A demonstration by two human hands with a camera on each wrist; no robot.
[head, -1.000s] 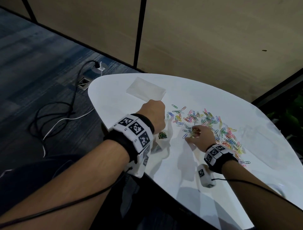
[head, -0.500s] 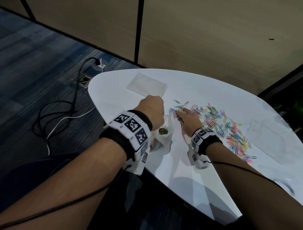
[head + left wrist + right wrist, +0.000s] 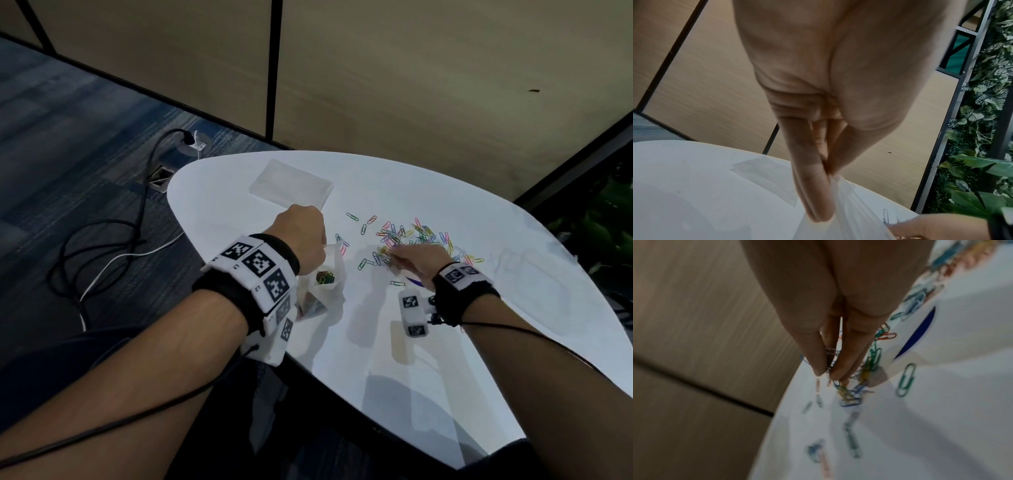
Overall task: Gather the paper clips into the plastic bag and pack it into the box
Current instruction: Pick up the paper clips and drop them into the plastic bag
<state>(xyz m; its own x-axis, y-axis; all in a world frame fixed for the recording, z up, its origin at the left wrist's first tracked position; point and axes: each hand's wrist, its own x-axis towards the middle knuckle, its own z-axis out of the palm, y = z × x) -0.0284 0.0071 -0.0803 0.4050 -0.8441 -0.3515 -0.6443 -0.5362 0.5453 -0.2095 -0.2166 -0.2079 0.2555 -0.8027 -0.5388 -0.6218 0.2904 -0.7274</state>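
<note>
My left hand (image 3: 303, 236) pinches the rim of the clear plastic bag (image 3: 330, 286) and holds it up at the table's near-left; several paper clips (image 3: 324, 277) lie in its bottom. In the left wrist view, thumb and fingers (image 3: 818, 211) squeeze the bag's film (image 3: 853, 217). The coloured paper clip pile (image 3: 423, 233) spreads across the table's middle. My right hand (image 3: 390, 253) is at the pile's near-left edge. Its fingertips (image 3: 819, 368) pinch a few paper clips (image 3: 831, 352) just above loose ones (image 3: 849, 397). The clear flat box (image 3: 291, 183) lies beyond my left hand.
The white rounded table (image 3: 445, 359) has its left edge just past the bag. A single green clip (image 3: 397, 283) lies near my right wrist. Cables and a floor socket (image 3: 191, 142) lie on the carpet to the left. Wall panels stand behind and plants at the right.
My right hand went from the pile to the bag's mouth, then back right to the pile's edge, where it now pinches clips. The left hand kept holding the bag.
</note>
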